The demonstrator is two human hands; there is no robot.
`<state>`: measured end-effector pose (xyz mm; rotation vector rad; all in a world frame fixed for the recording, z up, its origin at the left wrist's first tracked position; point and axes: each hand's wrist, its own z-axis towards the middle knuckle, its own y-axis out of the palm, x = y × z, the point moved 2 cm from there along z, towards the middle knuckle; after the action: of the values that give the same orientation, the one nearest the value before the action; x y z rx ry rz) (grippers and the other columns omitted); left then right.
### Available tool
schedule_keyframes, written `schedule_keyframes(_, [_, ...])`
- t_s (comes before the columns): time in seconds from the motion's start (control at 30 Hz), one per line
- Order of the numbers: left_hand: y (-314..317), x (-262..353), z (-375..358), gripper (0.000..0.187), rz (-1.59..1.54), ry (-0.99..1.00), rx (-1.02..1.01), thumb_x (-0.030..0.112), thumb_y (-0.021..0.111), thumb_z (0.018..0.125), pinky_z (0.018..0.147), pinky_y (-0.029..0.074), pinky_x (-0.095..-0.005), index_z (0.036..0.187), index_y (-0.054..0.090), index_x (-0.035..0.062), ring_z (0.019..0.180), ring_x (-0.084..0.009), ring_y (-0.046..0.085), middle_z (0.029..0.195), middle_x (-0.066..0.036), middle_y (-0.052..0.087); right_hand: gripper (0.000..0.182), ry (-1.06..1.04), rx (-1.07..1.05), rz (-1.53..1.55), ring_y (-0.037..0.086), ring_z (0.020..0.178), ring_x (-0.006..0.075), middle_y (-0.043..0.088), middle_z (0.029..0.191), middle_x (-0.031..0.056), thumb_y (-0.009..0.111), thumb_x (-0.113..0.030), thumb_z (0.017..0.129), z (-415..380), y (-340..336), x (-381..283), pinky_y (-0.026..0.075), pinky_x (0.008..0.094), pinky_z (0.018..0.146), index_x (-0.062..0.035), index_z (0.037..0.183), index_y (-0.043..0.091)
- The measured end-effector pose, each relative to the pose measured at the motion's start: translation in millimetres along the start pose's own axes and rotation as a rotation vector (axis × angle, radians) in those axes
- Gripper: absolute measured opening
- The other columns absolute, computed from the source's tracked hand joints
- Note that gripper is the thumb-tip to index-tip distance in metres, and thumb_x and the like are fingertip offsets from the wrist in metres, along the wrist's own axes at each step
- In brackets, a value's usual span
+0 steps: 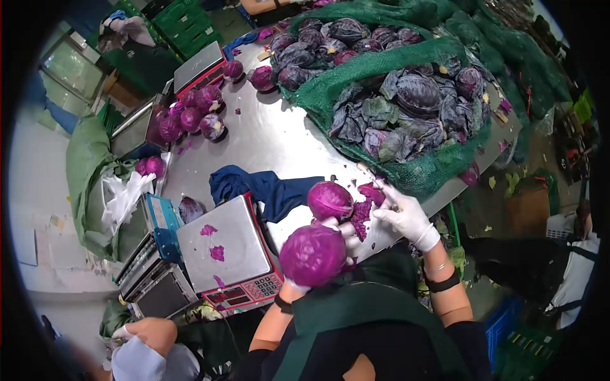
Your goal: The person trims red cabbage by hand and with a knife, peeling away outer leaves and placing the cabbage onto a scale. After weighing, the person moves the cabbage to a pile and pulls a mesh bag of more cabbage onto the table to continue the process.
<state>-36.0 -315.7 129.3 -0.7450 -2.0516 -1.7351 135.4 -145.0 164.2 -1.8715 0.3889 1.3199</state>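
Note:
A round purple cabbage (312,255) rests in my left hand (346,232), whose gloved fingers show at its upper right edge; the rest of the hand is hidden under it. Just above sits a second purple cabbage (330,200) on the metal table (254,143). My right hand (406,219), in a white glove, is to the right with its fingers closed around a thin tool (368,171) that I cannot make out clearly. Cut purple leaf pieces (362,219) lie between the second cabbage and my right hand.
Green net sacks (406,173) hold many dark cabbages at the upper right. A red scale (222,244) and dark blue cloth (276,190) are to the left. Peeled cabbages (190,119) sit at the upper left. Another person's arm (155,333) shows at the lower left.

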Motion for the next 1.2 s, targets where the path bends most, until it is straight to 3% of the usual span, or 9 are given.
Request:
schedule_keyframes(0.13, [-62.8, -24.4, 5.0, 0.069, -0.61, 0.073, 0.094, 0.056, 0.036, 0.088, 0.105, 0.031, -0.0511, 0.14, 0.025, 0.0129, 0.131, -0.0375, 0.031, 0.141, -0.016, 0.033, 0.042, 0.18, -0.09, 0.166, 0.051, 0.06, 0.0071, 0.056, 0.066, 0.0, 0.066, -0.025, 0.083, 0.3, 20.1, 19.6, 0.044, 0.0237, 0.057, -0.0032, 0.118, 0.056])
schedule_keyframes(0.2, [-58.2, -21.7, 3.9, 0.06, 0.915, 0.141, 0.294, 0.051, 0.036, 0.089, 0.103, 0.033, -0.0539, 0.139, 0.029, 0.0183, 0.131, -0.0359, 0.031, 0.141, -0.015, 0.033, 0.036, 0.287, -0.154, 0.206, 0.052, 0.06, 0.0065, 0.056, 0.067, -0.0008, 0.064, -0.023, 0.085, -3.4, 29.9, 32.5, 0.045, 0.0229, 0.058, -0.0022, 0.114, 0.057])
schedule_keyframes(0.27, [-61.2, -23.2, 19.2, 0.064, -0.424, 0.117, 0.405, 0.053, 0.045, 0.084, 0.096, 0.038, -0.0601, 0.137, 0.032, 0.0212, 0.13, -0.0356, 0.032, 0.14, -0.013, 0.034, 0.032, 0.324, -0.142, 0.473, 0.053, 0.061, 0.0067, 0.057, 0.069, -0.0004, 0.061, -0.023, 0.088, -9.9, 39.5, 47.4, 0.045, 0.0224, 0.058, 0.0006, 0.108, 0.057])
schedule_keyframes(0.4, [-76.4, 10.7, 46.7, 0.069, -0.873, 0.125, 0.233, 0.054, 0.053, 0.078, 0.092, 0.043, -0.0589, 0.135, 0.036, 0.0167, 0.123, -0.0424, 0.039, 0.135, -0.018, 0.038, 0.029, 0.385, -0.208, 0.569, 0.047, 0.045, 0.0061, 0.062, 0.074, 0.0038, 0.052, -0.024, 0.092, -30.3, 51.2, 79.8, 0.038, 0.0184, 0.041, 0.0001, 0.107, 0.054])
schedule_keyframes(0.67, [-97.1, 87.0, 75.4, 0.078, -0.846, 0.529, 0.492, 0.055, 0.053, 0.084, 0.101, 0.037, -0.0528, 0.137, 0.026, 0.0052, 0.129, -0.0347, 0.034, 0.139, -0.018, 0.032, 0.027, 0.471, -0.203, 0.49, 0.051, 0.049, 0.007, 0.063, 0.075, 0.0046, 0.053, -0.026, 0.092, -51.9, 48.5, 105.0, 0.042, 0.019, 0.045, -0.0009, 0.102, 0.055])
schedule_keyframes(0.73, [-116.6, 75.8, 80.3, 0.072, -0.517, 0.443, 0.806, 0.039, 0.059, 0.086, 0.099, 0.04, -0.0477, 0.138, 0.025, 0.0037, 0.123, -0.0316, 0.041, 0.136, -0.017, 0.038, 0.03, 0.454, -0.144, 0.47, 0.048, 0.045, 0.0076, 0.06, 0.073, 0.0032, 0.056, -0.027, 0.09, -50.4, 51.4, 111.4, 0.041, 0.0209, 0.043, -0.0002, 0.102, 0.059])
schedule_keyframes(0.8, [-111.8, 58.1, 83.8, 0.069, 0.304, 0.472, 0.701, 0.031, 0.062, 0.085, 0.091, 0.044, -0.0427, 0.139, 0.027, 0.0055, 0.117, -0.0296, 0.047, 0.134, -0.015, 0.04, 0.032, 0.452, -0.125, 0.524, 0.048, 0.046, 0.0072, 0.06, 0.075, 0.0024, 0.058, -0.027, 0.089, -42.0, 55.8, 116.6, 0.041, 0.0209, 0.043, -0.001, 0.108, 0.057])
schedule_keyframes(1.0, [-96.3, -2.4, 127.9, 0.097, 0.97, 0.16, 0.234, 0.012, 0.076, 0.071, 0.102, 0.033, -0.0365, 0.145, 0.013, 0.0058, 0.124, -0.0253, 0.038, 0.137, -0.017, 0.034, 0.051, 0.397, 0.181, 0.71, 0.048, 0.052, 0.0056, 0.059, 0.096, 0.003, 0.061, -0.025, 0.088, 21.7, 77.3, 122.5, 0.043, 0.0218, 0.044, -0.0077, 0.132, 0.043])
schedule_keyframes(1.2, [-89.2, -16.7, 131.2, 0.073, 0.463, 0.243, 0.287, 0.023, 0.072, 0.077, 0.099, 0.039, -0.0376, 0.135, 0.032, 0.004, 0.118, -0.0244, 0.045, 0.128, -0.013, 0.044, 0.053, 0.32, 0.282, 0.568, 0.049, 0.048, 0.0059, 0.06, 0.087, 0.0031, 0.063, -0.023, 0.087, 34.4, 78.7, 85.8, 0.042, 0.0212, 0.043, -0.0104, 0.134, 0.042])
